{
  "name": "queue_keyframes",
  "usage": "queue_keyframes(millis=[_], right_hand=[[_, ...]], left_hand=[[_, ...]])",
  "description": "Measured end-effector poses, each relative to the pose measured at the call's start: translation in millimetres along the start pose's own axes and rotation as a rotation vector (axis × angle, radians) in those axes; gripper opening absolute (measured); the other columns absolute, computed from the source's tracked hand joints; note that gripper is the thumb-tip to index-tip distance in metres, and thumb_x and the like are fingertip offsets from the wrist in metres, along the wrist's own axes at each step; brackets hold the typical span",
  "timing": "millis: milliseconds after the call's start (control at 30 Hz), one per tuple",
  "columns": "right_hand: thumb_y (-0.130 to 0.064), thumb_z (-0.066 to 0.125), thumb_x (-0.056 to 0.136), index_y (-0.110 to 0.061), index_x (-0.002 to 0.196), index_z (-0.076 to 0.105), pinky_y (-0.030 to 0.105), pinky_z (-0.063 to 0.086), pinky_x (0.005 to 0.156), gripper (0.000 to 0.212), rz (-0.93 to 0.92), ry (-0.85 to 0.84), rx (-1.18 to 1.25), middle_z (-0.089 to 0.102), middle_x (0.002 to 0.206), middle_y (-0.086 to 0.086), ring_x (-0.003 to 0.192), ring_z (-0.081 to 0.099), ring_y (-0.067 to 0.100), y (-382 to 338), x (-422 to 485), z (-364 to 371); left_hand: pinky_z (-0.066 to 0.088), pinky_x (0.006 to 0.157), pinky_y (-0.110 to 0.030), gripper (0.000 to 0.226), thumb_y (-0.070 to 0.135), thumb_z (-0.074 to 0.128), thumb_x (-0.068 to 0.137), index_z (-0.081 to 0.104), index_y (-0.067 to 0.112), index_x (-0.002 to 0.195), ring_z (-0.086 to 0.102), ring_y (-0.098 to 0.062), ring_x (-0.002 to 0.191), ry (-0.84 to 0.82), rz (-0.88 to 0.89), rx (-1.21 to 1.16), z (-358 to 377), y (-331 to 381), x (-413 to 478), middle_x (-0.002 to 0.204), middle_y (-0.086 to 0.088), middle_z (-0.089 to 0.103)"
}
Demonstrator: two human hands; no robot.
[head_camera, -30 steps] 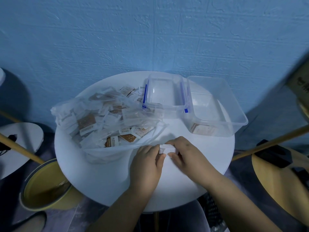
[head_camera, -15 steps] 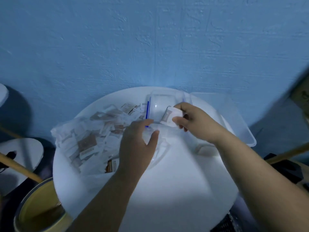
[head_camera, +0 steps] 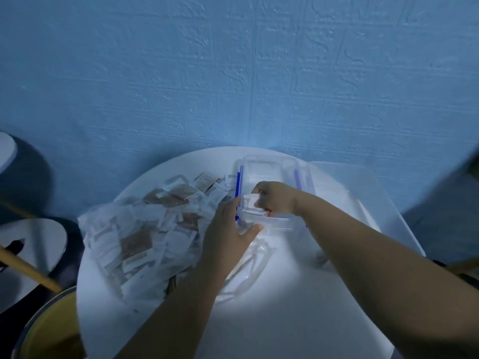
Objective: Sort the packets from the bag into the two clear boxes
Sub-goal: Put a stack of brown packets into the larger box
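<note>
No legible words, brands or numbers. Brown and white printing on the packets just left of the left hand, too blurred to read. Likewise unreadable on the white packet pinched in the right hand.

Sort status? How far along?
Early. Done: a brown packet seems to lie in the big box. In hand: right hand holds a white packet inside the small box, left hand bracing it. Left: the bag looks full.
</note>
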State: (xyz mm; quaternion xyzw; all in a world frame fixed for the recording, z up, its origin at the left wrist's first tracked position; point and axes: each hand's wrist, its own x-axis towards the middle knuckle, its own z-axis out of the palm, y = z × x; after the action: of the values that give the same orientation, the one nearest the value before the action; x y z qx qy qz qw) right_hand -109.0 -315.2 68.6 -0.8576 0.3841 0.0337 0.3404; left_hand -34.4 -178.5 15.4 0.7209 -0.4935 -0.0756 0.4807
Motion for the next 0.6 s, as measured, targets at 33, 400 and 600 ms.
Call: queue_keyframes(millis=[33,400,600], right_hand=[[-0.002,0.051,0.089,-0.006,0.104,0.052,0.019,0.039,0.055,0.015,0.004,-0.037,0.086,0.052,0.078,0.008,0.062,0.049,0.019,0,-2,-4],[-0.026,0.060,0.089,-0.014,0.110,0.056,0.022,0.050,0.069,0.024,0.011,-0.186,0.211,0.056,0.103,0.009,0.075,0.055,0.014,8,-3,-19],[-0.026,0.058,0.090,-0.017,0.109,0.058,0.030,0.049,0.090,0.021,-0.018,-0.179,0.190,0.055,0.111,0.006,0.094,0.050,0.016,9,-3,-16]], left_hand=[[0.043,0.080,-0.021,0.064,0.022,0.079,0.070,0.050,0.012,0.126,0.050,-0.007,0.097,0.001,-0.001,-0.001,0,1,-1,0.118,-0.002,0.054],[0.040,0.081,-0.016,0.068,0.031,0.076,0.073,0.046,0.015,0.132,0.050,-0.007,0.102,-0.005,-0.024,0.023,-3,2,-3,0.125,0.000,0.051],[0.036,0.082,-0.012,0.067,0.031,0.076,0.073,0.047,0.014,0.131,0.051,-0.013,0.110,-0.006,-0.019,0.039,-2,0,-2,0.124,0.000,0.052]])
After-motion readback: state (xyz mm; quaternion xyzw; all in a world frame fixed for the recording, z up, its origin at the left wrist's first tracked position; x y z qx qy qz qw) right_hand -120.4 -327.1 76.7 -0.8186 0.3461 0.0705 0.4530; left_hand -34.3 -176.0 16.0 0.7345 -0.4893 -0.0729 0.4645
